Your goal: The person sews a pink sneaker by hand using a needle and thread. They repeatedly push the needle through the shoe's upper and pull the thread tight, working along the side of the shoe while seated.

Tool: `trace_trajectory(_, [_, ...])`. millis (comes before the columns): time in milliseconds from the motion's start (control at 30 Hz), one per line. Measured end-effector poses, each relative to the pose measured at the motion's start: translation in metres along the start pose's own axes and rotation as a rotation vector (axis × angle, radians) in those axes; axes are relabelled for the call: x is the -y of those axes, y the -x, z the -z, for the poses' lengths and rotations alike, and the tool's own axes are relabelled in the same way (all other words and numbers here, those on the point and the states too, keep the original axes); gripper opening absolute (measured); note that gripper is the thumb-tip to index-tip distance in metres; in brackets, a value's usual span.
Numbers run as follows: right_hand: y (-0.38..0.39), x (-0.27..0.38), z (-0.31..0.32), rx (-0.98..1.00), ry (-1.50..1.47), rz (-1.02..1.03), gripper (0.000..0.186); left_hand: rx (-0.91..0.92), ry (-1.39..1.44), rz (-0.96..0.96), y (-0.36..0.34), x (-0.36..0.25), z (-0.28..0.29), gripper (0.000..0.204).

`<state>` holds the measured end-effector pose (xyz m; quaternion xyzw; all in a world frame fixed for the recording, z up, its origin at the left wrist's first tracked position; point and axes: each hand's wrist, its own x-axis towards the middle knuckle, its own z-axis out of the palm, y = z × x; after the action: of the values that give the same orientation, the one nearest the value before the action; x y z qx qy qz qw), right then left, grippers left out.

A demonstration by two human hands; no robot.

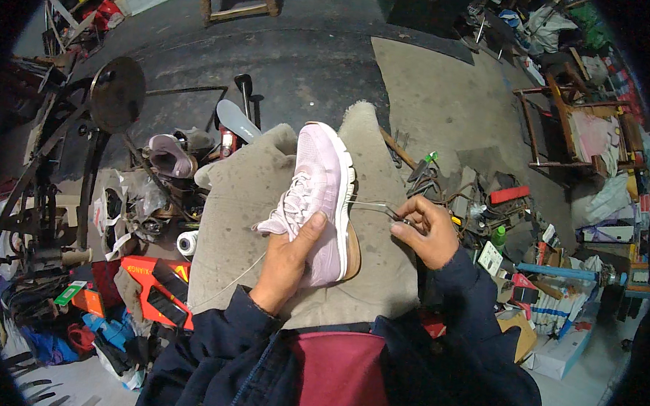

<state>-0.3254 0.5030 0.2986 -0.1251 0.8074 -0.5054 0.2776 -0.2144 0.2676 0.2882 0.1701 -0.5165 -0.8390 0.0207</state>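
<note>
A pale lilac sneaker (320,162) with white laces and a white sole lies on its side on a stained grey cloth (238,220) over my lap, toe pointing away. My left hand (285,264) grips it near the heel, thumb across the upper. To the right of the sole, my right hand (429,232) is closed in a pinch on a thin metal awl (385,210). The awl's tip end reaches toward the sole edge, where a light strand also runs; whether the tip touches is unclear. A pale thread (234,281) trails down-left from the sneaker past my left wrist.
At left stands a metal machine with a round plate (118,95). Another lilac shoe (170,155) and a grey insole (237,119) lie near it. A red box (157,291) sits lower left. Loose tools, including a red-handled piece (509,194), cover the floor at right, beside a wooden chair (568,128).
</note>
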Motion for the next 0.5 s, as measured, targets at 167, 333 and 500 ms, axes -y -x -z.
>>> trace_trajectory(167, [0.007, 0.021, -0.02, 0.275, -0.649, 0.002, 0.065, -0.021, 0.02, 0.002, 0.0, -0.001, -0.003, 0.054])
trace_trajectory(333, [-0.018, 0.03, -0.052, 0.509, -0.914, -0.1, 0.043, -0.033, 0.074, 0.051, 0.0, -0.003, -0.004, 0.053])
trace_trajectory(500, [0.001, -0.008, -0.017, 0.094, -1.247, -0.004, 0.027, -0.069, 0.029, 0.077, -0.001, -0.002, -0.003, 0.053])
